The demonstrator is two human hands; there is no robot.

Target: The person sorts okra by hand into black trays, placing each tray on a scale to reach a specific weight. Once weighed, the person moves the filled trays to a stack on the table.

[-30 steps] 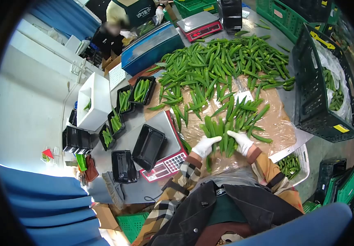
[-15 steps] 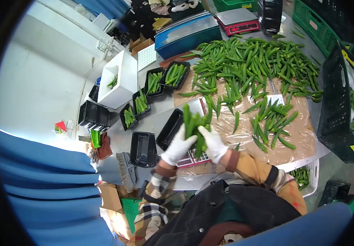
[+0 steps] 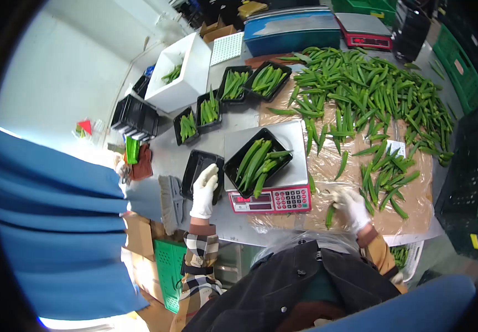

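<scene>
A black tray of okra [image 3: 256, 166] rests on the scale [image 3: 300, 160], whose red display is lit. My left hand [image 3: 205, 191], in a white glove, is at an empty black tray [image 3: 193, 160] left of the scale. Its fingers are stretched up over that tray's right side, holding nothing I can see. To the right of the scale, my right hand [image 3: 351, 208], also gloved, reaches low over the wrapped cardboard. Its fingers are extended over the upper end of a single okra pod [image 3: 329, 217], slightly blurred; a grip on the pod is not visible.
A big okra pile [image 3: 372, 83] covers the back right, with a smaller heap [image 3: 388, 177] nearer. Several filled trays [image 3: 233, 84] stand behind the scale. A white foam box [image 3: 181, 77], stacked black trays [image 3: 134, 117], a brush [image 3: 170, 205] and a dark crate [image 3: 463, 188] surround the work area.
The okra bunch that both hands held is now in the black tray on the scale. My hands have parted, left toward the empty tray, right toward the loose pod. The view has shifted.
</scene>
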